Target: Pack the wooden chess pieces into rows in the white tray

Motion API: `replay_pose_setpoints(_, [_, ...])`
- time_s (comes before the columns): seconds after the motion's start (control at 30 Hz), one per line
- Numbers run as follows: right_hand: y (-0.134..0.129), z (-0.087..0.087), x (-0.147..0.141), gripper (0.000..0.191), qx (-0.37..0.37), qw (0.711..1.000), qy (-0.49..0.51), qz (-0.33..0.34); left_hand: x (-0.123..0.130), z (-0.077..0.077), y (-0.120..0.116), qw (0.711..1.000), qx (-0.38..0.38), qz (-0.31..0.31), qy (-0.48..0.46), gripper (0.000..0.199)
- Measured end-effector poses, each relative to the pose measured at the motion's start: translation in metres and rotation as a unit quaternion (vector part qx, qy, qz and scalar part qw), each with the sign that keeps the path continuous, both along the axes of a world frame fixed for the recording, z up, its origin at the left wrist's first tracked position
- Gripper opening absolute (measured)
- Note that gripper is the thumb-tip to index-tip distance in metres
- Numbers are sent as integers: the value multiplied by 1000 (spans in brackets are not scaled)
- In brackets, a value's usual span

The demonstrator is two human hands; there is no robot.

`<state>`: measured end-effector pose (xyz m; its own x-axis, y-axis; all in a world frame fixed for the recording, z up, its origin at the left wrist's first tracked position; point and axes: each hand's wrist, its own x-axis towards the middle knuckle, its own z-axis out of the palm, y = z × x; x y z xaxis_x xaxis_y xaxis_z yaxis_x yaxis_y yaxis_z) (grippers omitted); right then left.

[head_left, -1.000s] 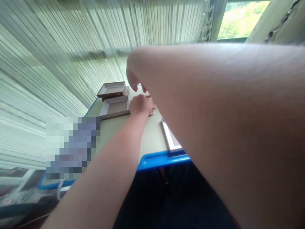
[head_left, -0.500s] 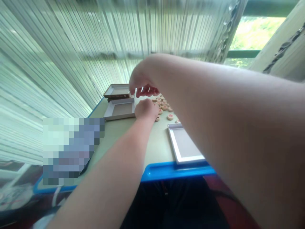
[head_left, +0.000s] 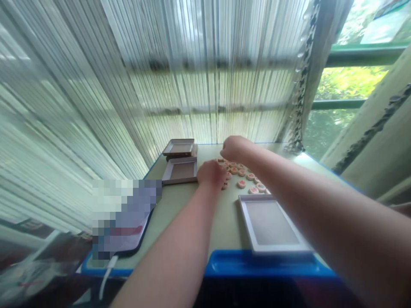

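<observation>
Round wooden Chinese chess pieces (head_left: pixel 241 184) with red or dark characters lie scattered on the pale green table (head_left: pixel 180 214). My left hand (head_left: pixel 211 173) is low at the left edge of the pieces, with its fingers curled and slightly blurred; anything inside them is hidden. Over the far side of the pieces, my right hand (head_left: pixel 236 147) is closed in a fist-like shape, and its contents cannot be seen. An open shallow tray-like box (head_left: pixel 247 222) lies near the front edge, below my right forearm. Just left of my left hand sits another shallow open box (head_left: pixel 180 180).
Behind that left box stands another shallow box (head_left: pixel 178 153), seemingly stacked on something. A tablet-like device (head_left: pixel 146 229) with a white cable (head_left: pixel 107 273) lies at the left edge. A blue rim (head_left: pixel 224 263) borders the table. Curtains (head_left: pixel 205 85) hang behind it.
The view has shifted, so the table appears lower and more pieces show. My right hand has come down toward the pieces and its fingers have closed. My left hand stays beside the pieces.
</observation>
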<state>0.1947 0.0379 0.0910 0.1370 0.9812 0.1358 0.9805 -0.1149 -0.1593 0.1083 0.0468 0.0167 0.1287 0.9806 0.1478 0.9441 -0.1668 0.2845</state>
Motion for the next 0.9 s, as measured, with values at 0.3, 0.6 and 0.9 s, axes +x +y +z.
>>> replay_pose_setpoints(0.3, [-50,-39,76,26,50,979,121,159,-25,17,3,992,6,-111,59,31])
replay_pose_setpoints(0.6, [-61,-64,117,28,150,974,110,132,-24,16,11,985,-18,-157,64,30])
replay_pose_setpoints(0.9, [-56,-73,120,30,117,983,60,131,-35,19,15,980,-87,-177,38,40])
